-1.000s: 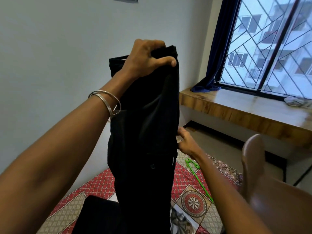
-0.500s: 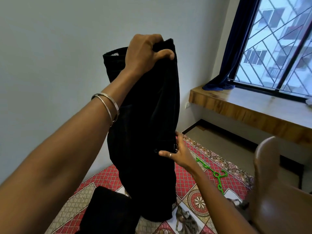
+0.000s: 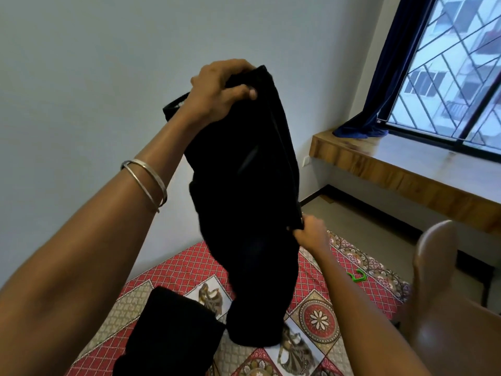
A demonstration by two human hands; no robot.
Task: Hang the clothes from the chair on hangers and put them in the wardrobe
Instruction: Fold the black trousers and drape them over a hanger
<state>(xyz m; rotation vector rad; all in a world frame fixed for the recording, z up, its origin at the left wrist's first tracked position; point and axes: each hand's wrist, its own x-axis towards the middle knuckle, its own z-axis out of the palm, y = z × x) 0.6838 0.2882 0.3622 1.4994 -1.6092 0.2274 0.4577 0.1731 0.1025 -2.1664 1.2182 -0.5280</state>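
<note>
A black garment [image 3: 244,202], folded lengthwise, hangs in the air in front of me. My left hand [image 3: 217,90] grips its top edge, raised high, fingers curled over the cloth. Lower down, my right hand [image 3: 309,234] pinches the garment's right edge near a button. Its lower end touches the patterned bedspread [image 3: 176,272]. A second black garment [image 3: 168,335] lies on the bed at the lower left. A green hanger [image 3: 357,276] lies on the bedspread to the right, mostly hidden by my right arm. The brown chair back [image 3: 433,267] rises at the right.
A wooden window ledge [image 3: 406,169] runs along the right wall under a barred window [image 3: 455,71], with a dark blue curtain [image 3: 385,85] bunched at its left end. A plain pale wall stands behind the garment. No wardrobe is in view.
My left hand has tilted the garment's top to the right. My right hand has closed its fingers on the right edge. The view has shifted, hiding more of the green hanger.
</note>
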